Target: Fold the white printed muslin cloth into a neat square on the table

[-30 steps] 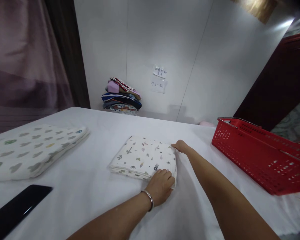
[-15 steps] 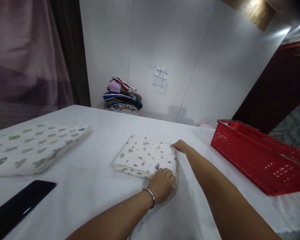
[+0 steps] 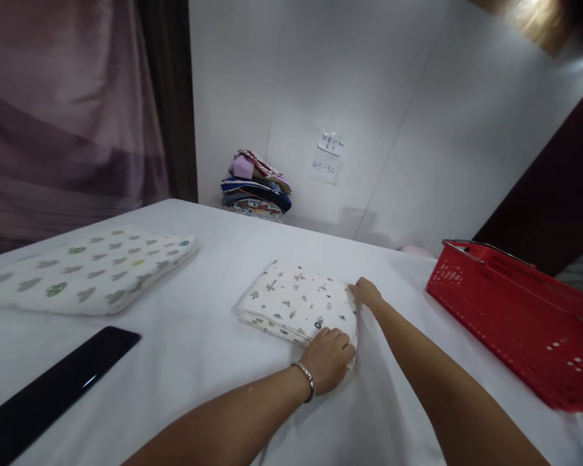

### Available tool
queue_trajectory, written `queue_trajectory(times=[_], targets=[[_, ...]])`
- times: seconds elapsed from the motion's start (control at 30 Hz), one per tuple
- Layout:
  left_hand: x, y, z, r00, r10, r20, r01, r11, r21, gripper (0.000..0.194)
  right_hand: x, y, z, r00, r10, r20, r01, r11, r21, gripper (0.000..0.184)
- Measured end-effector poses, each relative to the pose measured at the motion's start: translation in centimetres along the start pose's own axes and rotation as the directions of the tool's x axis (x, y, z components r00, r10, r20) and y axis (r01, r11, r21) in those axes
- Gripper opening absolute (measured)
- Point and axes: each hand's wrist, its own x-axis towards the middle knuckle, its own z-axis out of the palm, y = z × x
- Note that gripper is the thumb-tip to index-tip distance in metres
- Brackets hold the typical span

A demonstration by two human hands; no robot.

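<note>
A folded white cloth (image 3: 296, 304) printed with small plants lies in the middle of the white-covered table (image 3: 199, 362). My left hand (image 3: 328, 359), a silver bracelet on its wrist, grips the cloth's near right corner with curled fingers. My right hand (image 3: 366, 292) holds the far right corner, its fingers closed on the edge. Both arms reach in from the lower right.
A bigger folded cloth (image 3: 92, 268) with grey and green shapes lies at the left. A black flat object (image 3: 48, 391) sits at the near left edge. A red plastic basket (image 3: 515, 320) stands at the right. Stacked clothes (image 3: 255, 188) and paper notes (image 3: 328, 155) are by the back wall.
The view has swung to the left, so everything sits further right in the picture. Both hands stay on the same corners of the small cloth.
</note>
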Motion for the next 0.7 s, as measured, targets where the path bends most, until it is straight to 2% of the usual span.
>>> queue_trajectory(times=[0.1,0.17,0.23,0.33,0.5,0.6,0.7], targets=[[0.0,0.2,-0.1,1.000,-0.004,0.004,0.004,1.000,0.005,0.006,-1.2,-1.4,0.5,0.973,-0.211,-0.089,0.208,0.977,-0.046,0.042],[-0.1,0.3,-0.1,1.000,-0.009,-0.002,0.009,1.000,0.012,0.002,-2.3,-2.0,1.7,0.915,-0.390,-0.105,0.379,0.919,-0.108,0.047],[-0.1,0.4,0.0,1.000,-0.013,-0.011,0.013,1.000,0.017,0.003,-3.3,-2.2,3.2,0.869,-0.491,-0.065,0.474,0.861,-0.184,0.050],[-0.2,0.7,0.1,1.000,-0.012,-0.011,0.012,1.000,0.021,0.005,-4.1,-1.9,4.5,0.880,-0.474,0.013,0.462,0.851,-0.251,0.053],[-0.4,0.9,0.1,1.000,-0.003,0.008,0.003,1.000,0.030,0.008,-4.7,-2.2,3.4,0.881,-0.467,0.071,0.469,0.845,-0.257,0.054],[-0.6,0.9,0.0,1.000,0.001,-0.001,-0.001,1.000,0.007,0.011,-6.6,-2.1,3.4,0.850,-0.527,-0.001,0.511,0.824,-0.246,0.054],[-0.7,0.9,0.0,1.000,0.003,-0.009,-0.003,1.000,-0.028,0.015,-8.8,-1.3,4.7,0.788,-0.616,-0.010,0.596,0.766,-0.243,0.051]])
